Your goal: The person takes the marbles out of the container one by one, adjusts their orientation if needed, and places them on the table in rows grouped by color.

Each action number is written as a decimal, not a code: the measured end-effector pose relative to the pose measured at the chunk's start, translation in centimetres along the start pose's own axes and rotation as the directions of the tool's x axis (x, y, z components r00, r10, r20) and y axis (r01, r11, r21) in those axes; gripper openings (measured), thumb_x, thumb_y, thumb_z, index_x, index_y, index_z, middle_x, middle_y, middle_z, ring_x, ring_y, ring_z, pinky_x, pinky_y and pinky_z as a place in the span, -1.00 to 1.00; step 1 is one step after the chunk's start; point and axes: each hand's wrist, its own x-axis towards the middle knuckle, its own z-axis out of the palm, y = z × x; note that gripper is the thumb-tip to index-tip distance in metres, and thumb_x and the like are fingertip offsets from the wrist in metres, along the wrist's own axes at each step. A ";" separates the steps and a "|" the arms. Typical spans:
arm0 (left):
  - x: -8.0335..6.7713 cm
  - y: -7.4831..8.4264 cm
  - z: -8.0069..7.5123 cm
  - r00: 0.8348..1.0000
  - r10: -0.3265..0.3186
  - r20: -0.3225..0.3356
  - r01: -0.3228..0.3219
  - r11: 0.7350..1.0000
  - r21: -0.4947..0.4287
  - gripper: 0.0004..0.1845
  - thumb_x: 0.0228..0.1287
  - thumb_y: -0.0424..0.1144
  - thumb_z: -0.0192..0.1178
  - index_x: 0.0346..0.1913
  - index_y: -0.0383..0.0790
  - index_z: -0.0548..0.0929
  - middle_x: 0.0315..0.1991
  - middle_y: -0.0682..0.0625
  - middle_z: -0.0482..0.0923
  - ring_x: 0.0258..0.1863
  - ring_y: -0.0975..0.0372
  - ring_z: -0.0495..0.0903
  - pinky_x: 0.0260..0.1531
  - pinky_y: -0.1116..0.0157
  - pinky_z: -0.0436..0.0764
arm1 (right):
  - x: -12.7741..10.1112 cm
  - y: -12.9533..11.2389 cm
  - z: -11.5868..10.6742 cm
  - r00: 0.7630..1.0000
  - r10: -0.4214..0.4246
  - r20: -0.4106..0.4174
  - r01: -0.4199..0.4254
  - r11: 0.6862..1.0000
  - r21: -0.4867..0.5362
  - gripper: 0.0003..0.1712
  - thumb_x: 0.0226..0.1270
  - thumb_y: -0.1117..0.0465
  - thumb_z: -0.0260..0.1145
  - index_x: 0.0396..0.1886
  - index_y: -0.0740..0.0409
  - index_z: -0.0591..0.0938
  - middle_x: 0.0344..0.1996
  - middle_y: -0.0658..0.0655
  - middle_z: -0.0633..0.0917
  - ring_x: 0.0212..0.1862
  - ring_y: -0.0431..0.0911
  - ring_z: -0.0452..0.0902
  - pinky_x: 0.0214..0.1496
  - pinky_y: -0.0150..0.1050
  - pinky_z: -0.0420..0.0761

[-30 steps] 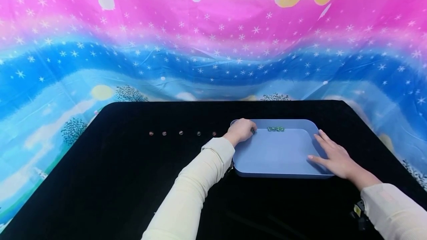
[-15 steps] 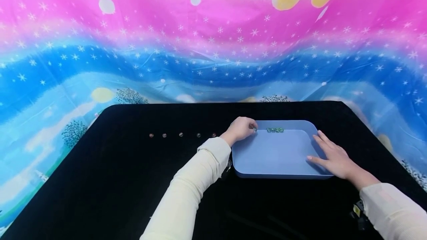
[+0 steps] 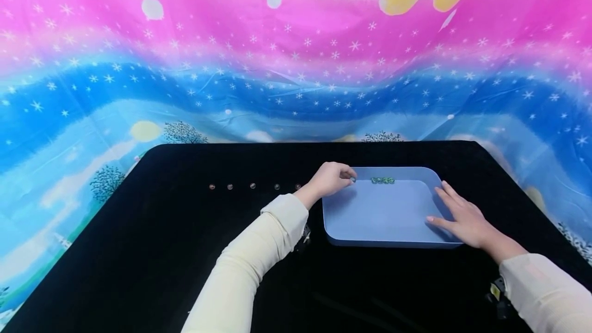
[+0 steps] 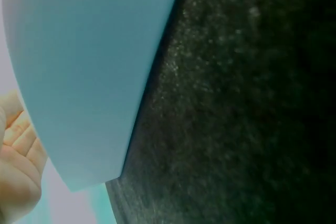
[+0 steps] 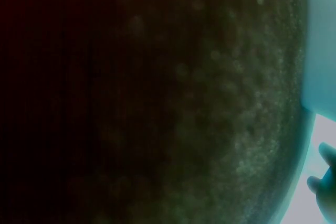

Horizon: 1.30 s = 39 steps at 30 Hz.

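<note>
From the head view, your left hand [image 3: 330, 179] sits at the far left corner of the blue tray [image 3: 379, 220], fingers curled together and pinching a small bead [image 3: 353, 180] just above the tray floor. A short row of green beads [image 3: 382, 180] lies along the tray's far wall, just beside your fingertips. Your right hand [image 3: 462, 217] lies flat with fingers spread on the tray's right rim. Five more beads [image 3: 253, 186] stand in a line on the black tabletop [image 3: 162, 251], left of the tray (well apart from each other).

From the left wrist view, you see the tray's pale outer wall [image 4: 89, 72] on the dark tabletop [image 4: 241, 119], with curled fingers [image 4: 18, 161] at the lower left.

From the right wrist view, mostly dark tabletop [image 5: 157, 103]; a fingertip [image 5: 323, 182] shows at the lower right edge.
</note>
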 end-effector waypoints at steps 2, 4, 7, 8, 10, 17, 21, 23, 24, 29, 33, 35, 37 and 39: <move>-0.4 -0.1 -0.2 1.000 -0.009 -0.001 0.009 1.000 -0.029 -0.77 0.15 -0.27 0.12 -0.11 -0.18 0.58 -0.26 0.11 0.56 -0.27 0.39 0.49 -0.38 0.50 0.46 | 0.0 0.0 0.0 1.000 -0.001 0.001 0.001 1.000 -0.002 -0.05 0.18 -0.14 0.07 0.28 0.42 -0.09 0.27 0.35 -0.29 0.22 0.33 -0.31 -0.01 0.34 -0.13; -0.8 -0.1 -0.5 1.000 -0.013 -0.002 0.013 0.999 -0.047 -0.77 0.15 -0.27 0.12 -0.11 -0.18 0.58 -0.26 0.11 0.57 -0.27 0.40 0.50 -0.38 0.50 0.46 | 0.1 0.0 0.0 1.000 0.000 0.002 0.000 1.000 -0.005 -0.05 0.18 -0.14 0.07 0.28 0.41 -0.09 0.27 0.35 -0.29 0.22 0.33 -0.31 -0.02 0.34 -0.13; -1.4 -0.1 -1.0 1.000 -0.002 -0.008 0.002 0.998 -0.058 -0.77 0.14 -0.26 0.13 -0.12 -0.18 0.59 -0.27 0.12 0.57 -0.28 0.40 0.50 -0.37 0.50 0.46 | 0.1 0.0 0.0 1.000 0.004 0.006 -0.004 1.000 -0.007 -0.05 0.18 -0.14 0.07 0.28 0.41 -0.09 0.27 0.35 -0.29 0.23 0.33 -0.31 -0.02 0.35 -0.14; -1.6 -0.1 -1.2 1.000 0.001 -0.009 -0.002 0.998 -0.060 -0.77 0.14 -0.26 0.13 -0.12 -0.18 0.59 -0.27 0.12 0.57 -0.28 0.40 0.50 -0.36 0.50 0.46 | 0.1 0.0 0.0 1.000 0.005 0.007 -0.005 1.000 -0.005 -0.05 0.18 -0.14 0.07 0.28 0.40 -0.10 0.27 0.35 -0.29 0.23 0.33 -0.32 -0.02 0.35 -0.14; -2.0 -0.1 -1.6 1.000 0.008 -0.011 -0.009 0.998 -0.060 -0.77 0.14 -0.26 0.13 -0.12 -0.18 0.59 -0.27 0.12 0.57 -0.27 0.40 0.50 -0.34 0.50 0.46 | 0.0 0.1 0.0 1.000 0.007 0.009 -0.007 1.000 -0.003 -0.05 0.18 -0.14 0.07 0.29 0.39 -0.10 0.27 0.34 -0.30 0.23 0.32 -0.32 -0.03 0.35 -0.14; -3.6 -0.3 -3.0 1.000 0.019 -0.016 -0.020 0.998 -0.065 -0.76 0.14 -0.24 0.13 -0.12 -0.17 0.58 -0.23 0.10 0.56 -0.24 0.38 0.51 -0.32 0.48 0.47 | 0.0 0.2 0.0 1.000 0.000 0.009 0.000 1.000 -0.003 -0.06 0.19 -0.13 0.07 0.28 0.40 -0.10 0.27 0.34 -0.30 0.23 0.32 -0.33 -0.03 0.35 -0.13; -4.4 -0.9 -3.7 0.999 0.016 -0.033 -0.017 0.998 -0.053 -0.77 0.14 -0.24 0.13 -0.12 -0.17 0.59 -0.23 0.09 0.56 -0.24 0.38 0.51 -0.31 0.47 0.47 | 0.2 0.3 0.0 1.000 0.003 0.014 -0.003 1.000 -0.005 -0.06 0.19 -0.14 0.07 0.28 0.40 -0.10 0.27 0.34 -0.30 0.23 0.32 -0.32 -0.03 0.35 -0.13; -4.7 -1.1 -4.0 0.999 0.018 -0.045 -0.020 0.999 -0.050 -0.77 0.14 -0.24 0.13 -0.13 -0.17 0.59 -0.23 0.09 0.56 -0.25 0.37 0.51 -0.29 0.46 0.47 | 0.2 0.4 0.1 1.000 0.003 0.014 -0.002 1.000 -0.003 -0.06 0.19 -0.14 0.07 0.28 0.40 -0.10 0.27 0.34 -0.30 0.23 0.32 -0.32 -0.03 0.35 -0.13; -4.9 -1.2 -4.2 0.999 0.019 -0.050 -0.021 0.999 -0.049 -0.77 0.14 -0.24 0.13 -0.13 -0.17 0.59 -0.23 0.09 0.56 -0.25 0.37 0.51 -0.28 0.45 0.47 | 0.2 0.4 0.1 1.000 0.002 0.013 -0.002 1.000 -0.005 -0.06 0.19 -0.14 0.07 0.28 0.40 -0.10 0.27 0.34 -0.30 0.23 0.32 -0.32 -0.02 0.35 -0.12; -5.8 -1.8 -4.9 0.998 0.015 -0.067 -0.018 0.999 -0.047 -0.79 0.13 -0.24 0.14 -0.15 -0.16 0.60 -0.24 0.08 0.57 -0.26 0.36 0.52 -0.26 0.43 0.48 | 0.2 0.4 0.1 1.000 0.004 0.013 -0.004 1.000 -0.004 -0.05 0.18 -0.14 0.07 0.28 0.40 -0.10 0.27 0.35 -0.30 0.22 0.33 -0.32 -0.02 0.35 -0.13; -6.4 -2.3 -5.3 0.997 -0.007 -0.074 0.004 0.999 -0.044 -0.79 0.12 -0.24 0.15 -0.15 -0.15 0.60 -0.25 0.09 0.57 -0.26 0.36 0.52 -0.27 0.42 0.48 | 0.2 0.3 0.0 1.000 0.000 0.014 0.000 1.000 0.001 -0.05 0.18 -0.14 0.07 0.28 0.40 -0.10 0.27 0.35 -0.29 0.22 0.33 -0.31 -0.02 0.34 -0.12; -6.7 -2.5 -5.4 0.997 -0.017 -0.079 0.013 0.999 -0.044 -0.80 0.12 -0.24 0.15 -0.17 -0.14 0.60 -0.26 0.09 0.57 -0.26 0.36 0.52 -0.28 0.42 0.48 | 0.2 0.3 0.0 1.000 -0.001 0.014 0.001 1.000 0.000 -0.05 0.18 -0.14 0.07 0.28 0.40 -0.10 0.27 0.35 -0.29 0.22 0.33 -0.30 -0.02 0.34 -0.12; -7.0 -2.8 -5.5 0.997 -0.019 -0.081 0.015 0.999 -0.043 -0.80 0.12 -0.24 0.15 -0.17 -0.15 0.60 -0.27 0.09 0.58 -0.26 0.35 0.53 -0.28 0.41 0.48 | 0.2 0.3 0.0 1.000 0.001 0.014 -0.001 1.000 -0.002 -0.05 0.18 -0.14 0.07 0.28 0.41 -0.10 0.27 0.35 -0.29 0.22 0.34 -0.30 -0.03 0.35 -0.12; -7.4 -3.1 -5.6 0.997 -0.017 -0.080 0.013 0.999 -0.044 -0.80 0.12 -0.25 0.15 -0.17 -0.17 0.60 -0.28 0.08 0.58 -0.26 0.34 0.53 -0.27 0.40 0.48 | 0.2 0.3 0.0 1.000 0.003 0.014 -0.003 1.000 -0.005 -0.05 0.18 -0.14 0.07 0.28 0.41 -0.10 0.27 0.36 -0.29 0.22 0.34 -0.30 -0.03 0.35 -0.12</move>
